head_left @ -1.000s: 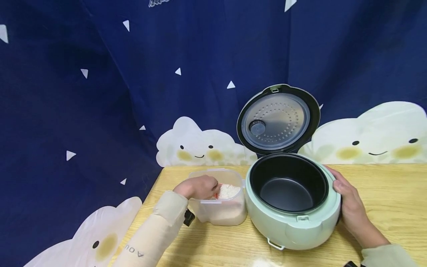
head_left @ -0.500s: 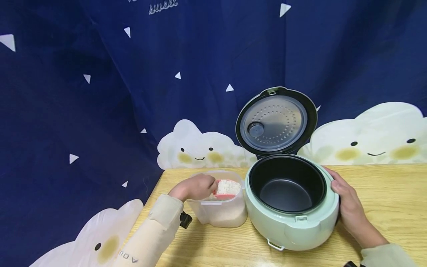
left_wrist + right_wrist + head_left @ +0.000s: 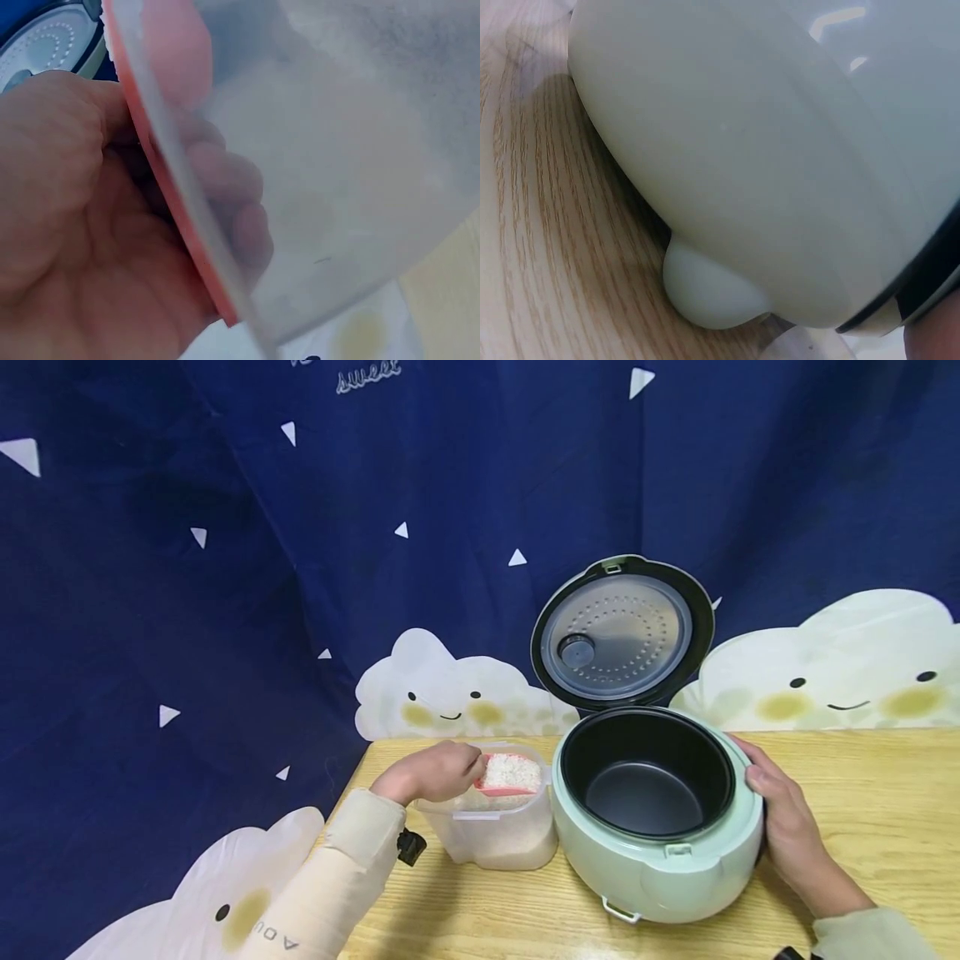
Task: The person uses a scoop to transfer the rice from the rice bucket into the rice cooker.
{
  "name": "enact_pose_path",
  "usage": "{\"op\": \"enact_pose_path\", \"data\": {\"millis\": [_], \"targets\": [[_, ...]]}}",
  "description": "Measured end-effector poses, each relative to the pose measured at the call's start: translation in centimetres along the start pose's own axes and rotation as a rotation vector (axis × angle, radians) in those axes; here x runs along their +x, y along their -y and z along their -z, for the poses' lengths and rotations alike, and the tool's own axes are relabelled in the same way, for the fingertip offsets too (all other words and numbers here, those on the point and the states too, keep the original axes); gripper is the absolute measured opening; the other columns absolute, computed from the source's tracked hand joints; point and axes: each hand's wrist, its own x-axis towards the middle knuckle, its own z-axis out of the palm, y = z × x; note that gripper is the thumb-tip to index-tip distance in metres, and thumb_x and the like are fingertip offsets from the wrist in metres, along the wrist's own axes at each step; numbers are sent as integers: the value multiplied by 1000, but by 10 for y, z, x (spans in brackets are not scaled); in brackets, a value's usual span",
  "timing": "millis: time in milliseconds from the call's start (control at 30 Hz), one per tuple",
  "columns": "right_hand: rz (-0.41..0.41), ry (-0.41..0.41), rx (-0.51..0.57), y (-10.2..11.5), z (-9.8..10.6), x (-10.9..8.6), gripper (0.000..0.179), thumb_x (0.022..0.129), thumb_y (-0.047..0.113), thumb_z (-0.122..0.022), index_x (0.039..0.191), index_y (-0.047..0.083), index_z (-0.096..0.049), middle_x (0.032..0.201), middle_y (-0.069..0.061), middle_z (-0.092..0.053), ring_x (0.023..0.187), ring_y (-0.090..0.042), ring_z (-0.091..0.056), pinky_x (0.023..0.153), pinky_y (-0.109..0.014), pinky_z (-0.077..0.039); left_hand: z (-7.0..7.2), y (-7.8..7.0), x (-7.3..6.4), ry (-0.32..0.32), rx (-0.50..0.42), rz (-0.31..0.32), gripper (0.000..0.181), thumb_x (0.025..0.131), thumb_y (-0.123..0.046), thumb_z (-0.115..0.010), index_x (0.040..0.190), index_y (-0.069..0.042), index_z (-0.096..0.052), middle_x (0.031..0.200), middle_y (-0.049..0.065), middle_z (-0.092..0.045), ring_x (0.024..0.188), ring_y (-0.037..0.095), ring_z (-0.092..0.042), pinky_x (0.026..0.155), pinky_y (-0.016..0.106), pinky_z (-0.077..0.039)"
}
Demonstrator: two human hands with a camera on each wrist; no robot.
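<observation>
My left hand [image 3: 441, 772] grips the handle of a red scoop [image 3: 504, 791] heaped with white rice [image 3: 513, 772]. The scoop is over the mouth of a translucent plastic container [image 3: 498, 839], which has more rice inside. In the left wrist view, curled fingers [image 3: 225, 176] show through the container's cloudy wall, beyond the red handle [image 3: 180, 217]. Close on the right stands a pale green rice cooker [image 3: 652, 881], lid raised, its dark inner pot [image 3: 645, 793] bare inside. My right hand [image 3: 791, 827] holds the cooker's right side, thumb near the rim; its other fingers are partly hidden.
The cooker's raised lid [image 3: 618, 631] leans back close to a dark blue curtain [image 3: 450, 485] printed with clouds. Container and cooker stand side by side on a wooden table [image 3: 885, 818]. A white carrying handle [image 3: 620, 911] hangs at the cooker's front.
My left hand has risen and shifted slightly left, bringing the rice-filled scoop up from inside the container. My right hand stays on the cooker.
</observation>
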Motion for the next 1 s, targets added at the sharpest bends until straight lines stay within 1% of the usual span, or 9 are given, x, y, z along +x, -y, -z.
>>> {"op": "enact_pose_path", "data": {"millis": [167,300,500,600,767,1000], "targets": [[3,5,1,1,-1,1,50,106,11,-28,151,0,-47,144,12,-62,134,0,-52,107,-9,-35,5,4,-2,5,4,7,41,110,-21,-31,84,-10,-61,73,-2,-48,68,14,-44,80,34,-43],[1,7,-4,2,-1,1,50,106,11,-28,151,1,-47,144,12,-61,134,1,-52,107,-9,-35,6,6,-4,-3,8,1,40,111,-21,-31,81,-13,-58,72,-2,-47,67,14,-43,80,34,-43],[0,2,-15,2,-2,0,50,106,12,-28,151,1,-47,143,13,-62,134,1,-52,106,-9,-34,6,9,-8,-24,21,-31,40,111,-22,-31,77,-15,-52,72,-3,-43,68,14,-43,81,35,-42],[1,3,-29,2,-2,0,49,107,11,-28,151,1,-47,143,14,-61,133,2,-51,106,-8,-34,5,12,-10,-42,15,-46,39,111,-22,-31,79,-15,-54,74,-3,-46,72,15,-47,82,36,-43],[1,-2,-34,3,-2,0,49,107,11,-28,151,0,-47,142,15,-62,133,2,-52,106,-8,-34,5,16,-13,-72,-25,-40,38,111,-25,-33,87,-14,-61,82,-2,-55,81,17,-54,86,38,-46],[0,3,-26,3,-1,-1,49,107,12,-28,151,-1,-46,143,14,-61,133,1,-52,106,-8,-35,9,19,-12,-86,-69,-37,38,111,-26,-33,86,-16,-59,80,-4,-51,79,14,-52,83,35,-45]]}}
